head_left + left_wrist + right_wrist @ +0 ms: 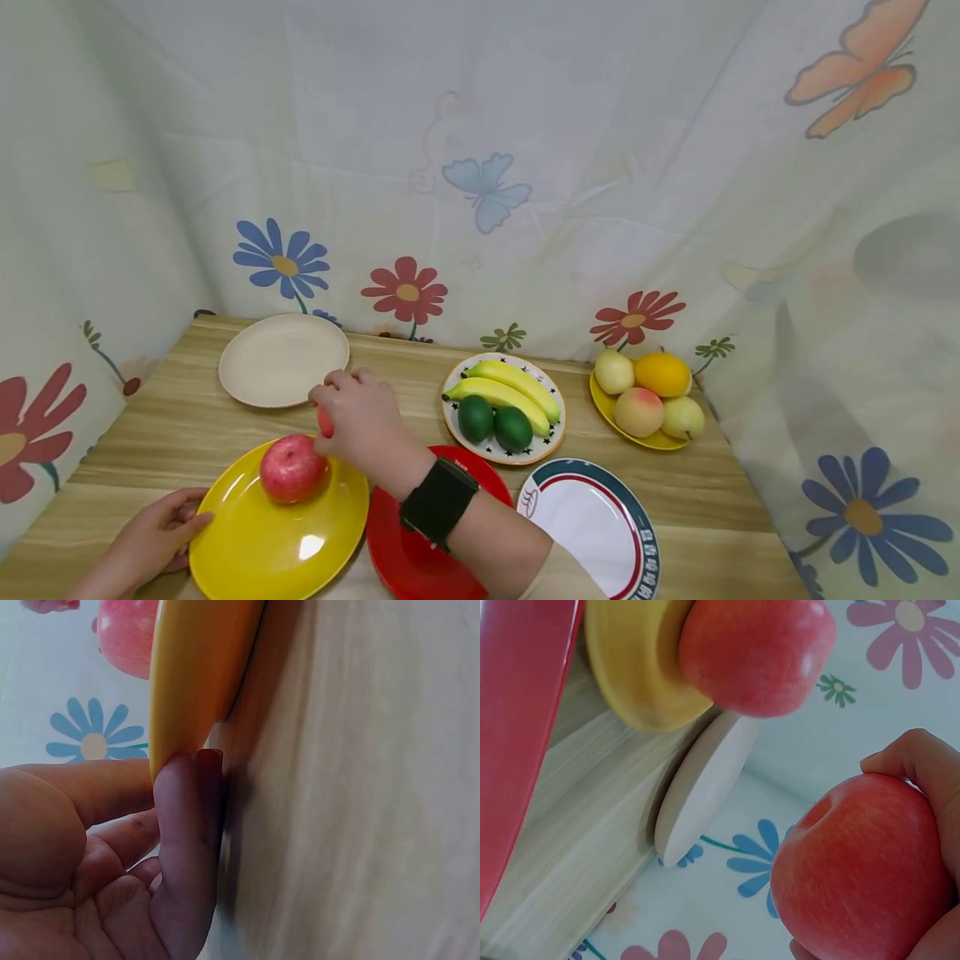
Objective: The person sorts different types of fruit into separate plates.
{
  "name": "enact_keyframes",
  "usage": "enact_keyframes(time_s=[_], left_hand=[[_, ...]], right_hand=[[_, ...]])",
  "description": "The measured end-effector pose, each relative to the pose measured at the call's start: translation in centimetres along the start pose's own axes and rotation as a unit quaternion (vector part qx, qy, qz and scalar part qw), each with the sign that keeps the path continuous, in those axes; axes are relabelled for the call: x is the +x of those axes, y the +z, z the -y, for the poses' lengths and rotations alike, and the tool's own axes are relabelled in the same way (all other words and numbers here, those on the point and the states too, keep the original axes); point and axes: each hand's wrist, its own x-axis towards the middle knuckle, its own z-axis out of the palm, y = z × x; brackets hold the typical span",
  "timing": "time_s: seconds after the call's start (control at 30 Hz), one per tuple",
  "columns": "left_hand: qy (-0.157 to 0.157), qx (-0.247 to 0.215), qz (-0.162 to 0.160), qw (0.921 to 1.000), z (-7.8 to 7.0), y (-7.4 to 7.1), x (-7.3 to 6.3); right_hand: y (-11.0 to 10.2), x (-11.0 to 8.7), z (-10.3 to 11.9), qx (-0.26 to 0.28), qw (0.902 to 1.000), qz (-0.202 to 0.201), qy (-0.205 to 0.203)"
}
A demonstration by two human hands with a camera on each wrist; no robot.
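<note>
My right hand (pixel 363 421) holds a red apple (pixel 862 870), raised above the far right rim of the yellow plate (pixel 262 550). In the head view the palm and fingers hide most of that apple. Another red apple (pixel 294 469) sits on the yellow plate, towards its far side. With thumb above and fingers below, my left hand (pixel 161 527) pinches the plate's left rim; the left wrist view shows the fingers (pixel 184 840) under the edge, close to the tabletop.
Behind stands a beige plate (pixel 285 360). A red plate (pixel 397 550) lies under my right forearm, beside a white plate with a green rim (pixel 588 525). Farther back, a star-patterned plate (pixel 457 367) bears bananas and green fruits, and a yellow dish (pixel 611 412) holds several fruits.
</note>
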Motion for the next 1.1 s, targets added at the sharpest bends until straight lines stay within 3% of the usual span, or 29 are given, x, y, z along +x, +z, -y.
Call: enact_keyframes(time_s=[0.33, 0.83, 1.1], left_hand=[[-0.006, -0.001, 0.003, 1.0000, 0.3, 0.1, 0.2], [0.004, 0.001, 0.009, 0.9999, -0.2, -0.3, -0.3], [0.022, 0.005, 0.009, 0.9997, 0.2, -0.3, -0.2]], right_hand=[[0.0, -0.6, 3.3, 0.024, 0.9979, 0.025, -0.054], [0.8, -1.0, 7.7, -0.006, 0.9900, 0.054, -0.131], [2.3, -1.9, 9.3, 0.001, 0.9795, 0.105, -0.172]])
